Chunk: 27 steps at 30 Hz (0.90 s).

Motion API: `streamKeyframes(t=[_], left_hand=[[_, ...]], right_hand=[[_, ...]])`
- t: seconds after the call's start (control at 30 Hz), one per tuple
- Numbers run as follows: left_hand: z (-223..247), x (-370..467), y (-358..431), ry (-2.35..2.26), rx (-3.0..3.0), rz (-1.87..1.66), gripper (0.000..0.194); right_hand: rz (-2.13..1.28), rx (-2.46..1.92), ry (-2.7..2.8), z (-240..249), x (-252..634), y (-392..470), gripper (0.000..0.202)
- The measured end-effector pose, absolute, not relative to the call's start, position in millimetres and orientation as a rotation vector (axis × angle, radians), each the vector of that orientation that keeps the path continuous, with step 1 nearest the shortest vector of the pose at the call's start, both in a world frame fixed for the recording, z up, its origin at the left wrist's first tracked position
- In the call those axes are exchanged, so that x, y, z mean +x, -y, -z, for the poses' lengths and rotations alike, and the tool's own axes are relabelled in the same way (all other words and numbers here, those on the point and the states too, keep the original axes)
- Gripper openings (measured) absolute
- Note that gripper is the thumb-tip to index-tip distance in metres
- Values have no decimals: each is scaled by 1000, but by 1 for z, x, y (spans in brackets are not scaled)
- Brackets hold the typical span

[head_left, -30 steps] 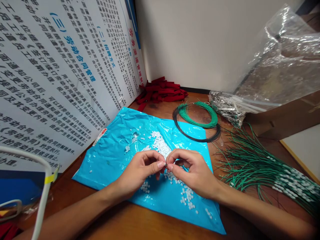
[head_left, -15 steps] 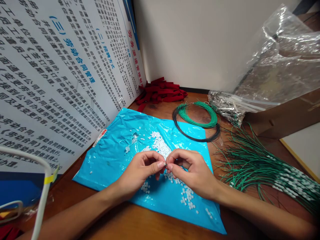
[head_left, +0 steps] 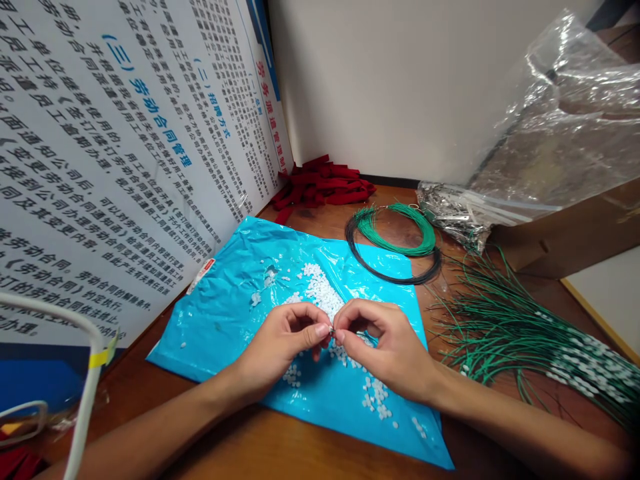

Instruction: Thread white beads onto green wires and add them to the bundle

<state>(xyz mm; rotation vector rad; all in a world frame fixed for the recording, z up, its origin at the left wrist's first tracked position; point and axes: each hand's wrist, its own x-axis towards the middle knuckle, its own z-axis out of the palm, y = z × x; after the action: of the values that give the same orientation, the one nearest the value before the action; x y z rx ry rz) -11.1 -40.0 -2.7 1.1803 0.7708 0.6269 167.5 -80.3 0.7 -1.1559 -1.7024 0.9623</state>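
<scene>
My left hand (head_left: 287,337) and my right hand (head_left: 383,340) meet fingertip to fingertip above a blue plastic bag (head_left: 215,333). Both are closed in a pinch on something tiny between them, too small to make out. Small white round pieces (head_left: 320,285) lie scattered on the bag, under and around my hands. A coil of green wire (head_left: 420,233) and a coil of black wire (head_left: 377,275) overlap at the bag's back right corner.
Green wires with white pieces (head_left: 575,360) are bundled at the right. Red strips (head_left: 325,183) lie at the back. A clear bag of metal parts (head_left: 455,213) sits beside a cardboard box (head_left: 565,233). A printed board (head_left: 125,153) stands left, near a white curved frame (head_left: 85,387).
My hands stay almost in place, fingertips still together. The pinched fingertips of my right hand have shifted very slightly.
</scene>
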Motion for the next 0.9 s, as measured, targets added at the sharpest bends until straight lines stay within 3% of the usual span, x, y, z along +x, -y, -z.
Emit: streamKeyframes(t=[0.47, 0.9], left_hand=[[-2, -10, 40, -798, 1317, -642, 19], [-11, -8, 45, -877, 1505, -675, 14]], right_hand=[[-848, -1125, 1792, -3, 169, 81, 9], [-945, -1190, 1765, 0, 167, 79, 8]])
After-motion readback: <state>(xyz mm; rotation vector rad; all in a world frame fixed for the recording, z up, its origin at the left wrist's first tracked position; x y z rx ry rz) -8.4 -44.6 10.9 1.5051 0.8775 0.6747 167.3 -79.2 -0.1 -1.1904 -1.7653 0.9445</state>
